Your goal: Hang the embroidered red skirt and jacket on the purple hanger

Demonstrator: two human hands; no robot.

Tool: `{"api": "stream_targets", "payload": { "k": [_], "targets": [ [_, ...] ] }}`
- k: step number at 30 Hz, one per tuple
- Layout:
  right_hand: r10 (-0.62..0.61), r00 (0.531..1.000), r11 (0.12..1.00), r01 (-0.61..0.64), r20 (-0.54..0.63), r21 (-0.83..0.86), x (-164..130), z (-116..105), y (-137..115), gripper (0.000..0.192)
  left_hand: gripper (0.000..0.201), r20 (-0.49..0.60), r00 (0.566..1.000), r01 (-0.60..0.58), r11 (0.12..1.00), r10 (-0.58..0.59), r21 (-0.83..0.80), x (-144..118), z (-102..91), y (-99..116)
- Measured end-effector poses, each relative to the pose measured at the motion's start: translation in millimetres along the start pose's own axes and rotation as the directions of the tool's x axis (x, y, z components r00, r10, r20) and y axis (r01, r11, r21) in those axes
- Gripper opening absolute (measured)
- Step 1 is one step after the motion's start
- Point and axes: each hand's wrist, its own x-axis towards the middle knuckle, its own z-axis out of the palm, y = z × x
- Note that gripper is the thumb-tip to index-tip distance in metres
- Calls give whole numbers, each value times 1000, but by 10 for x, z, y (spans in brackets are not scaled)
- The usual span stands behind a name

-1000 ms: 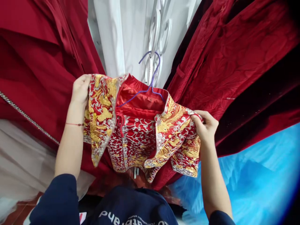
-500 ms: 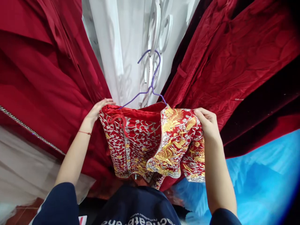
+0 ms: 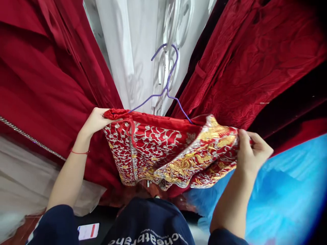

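Observation:
A purple wire hanger [image 3: 167, 86] carries a red skirt [image 3: 150, 146] with silver embroidery and a red tie cord at its waistband. A red jacket [image 3: 204, 149] with gold dragon-like embroidery hangs over the skirt's right side. My left hand [image 3: 95, 120] is closed round the left end of the skirt's waistband, thumb in front. On the other side, my right hand [image 3: 252, 149] pinches the jacket at its shoulder and holds it out to the right. The hanger's lower arms go down behind the cloth, so their ends are hidden.
White curtain cloth [image 3: 117, 51] and white ring-shaped pieces [image 3: 171, 30] are behind the hanger. Dark red gowns [image 3: 51, 85] flank both sides. Blue tulle [image 3: 288, 190] lies at lower right, pale tulle [image 3: 25, 166] at lower left. A lit phone [image 3: 88, 231] lies below.
My left hand has closed on the waistband end. My right hand has moved right and down, pulling the jacket's shoulder outward. The hanger's upper hook has shifted slightly up, and the phone shows more fully.

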Motion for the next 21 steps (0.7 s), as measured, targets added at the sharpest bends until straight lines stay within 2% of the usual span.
{"api": "stream_targets", "payload": {
  "k": [2, 5, 8, 11, 13, 14, 15, 16, 17, 18, 19, 20, 21],
  "targets": [
    [24, 991, 998, -32, -134, -54, -120, -243, 151, 34, 51, 2, 1000, -12, 1000, 12, 24, -19, -21, 40],
    [44, 963, 975, -99, -266, -199, -419, -658, 381, 39, 54, -37, 998, -44, 999, 45, 31, -74, 6, 114],
    [103, 931, 920, -223, -351, -322, -837, -1087, 510, 41, 55, -85, 990, -111, 994, 111, 9, -119, 41, 137],
    [176, 904, 880, -321, -390, -349, -1302, -1386, 463, 38, 58, -123, 979, -151, 985, 160, 83, -143, 46, 115],
    [256, 903, 878, -367, -346, -309, -1607, -1425, 333, 37, 57, -225, 949, -174, 963, 220, 206, -229, 101, 131],
    [309, 905, 879, -389, -293, -274, -1755, -1387, 245, 36, 54, -312, 911, -187, 944, 271, 273, -326, 169, 164],
    [363, 904, 880, -412, -224, -236, -1897, -1313, 148, 37, 50, -407, 854, -197, 925, 325, 325, -471, 274, 214],
    [402, 904, 878, -426, -149, -218, -2033, -1210, 45, 38, 43, -490, 790, -202, 911, 369, 360, -669, 417, 279],
    [437, 896, 874, -443, -76, -202, -2163, -1087, -60, 39, 35, -545, 756, -201, 922, 362, 332, -915, 597, 353],
    [465, 885, 871, -455, 16, -187, -2286, -953, -165, 39, 29, -537, 788, -199, 950, 302, 242, -1201, 807, 428],
    [488, 865, 866, -464, 117, -186, -2405, -820, -265, 37, 25, -404, 892, -170, 979, 202, 114, -1508, 1036, 497],
    [506, 832, 861, -472, 227, -188, -2520, -696, -360, 35, 26, -82, 994, -75, 997, 72, -30, -1818, 1271, 551],
    [513, 795, 858, -481, 325, -179, -2632, -589, -447, 32, 31, 249, 966, 104, 982, -62, -157, -2109, 1500, 589]
  ]
}}
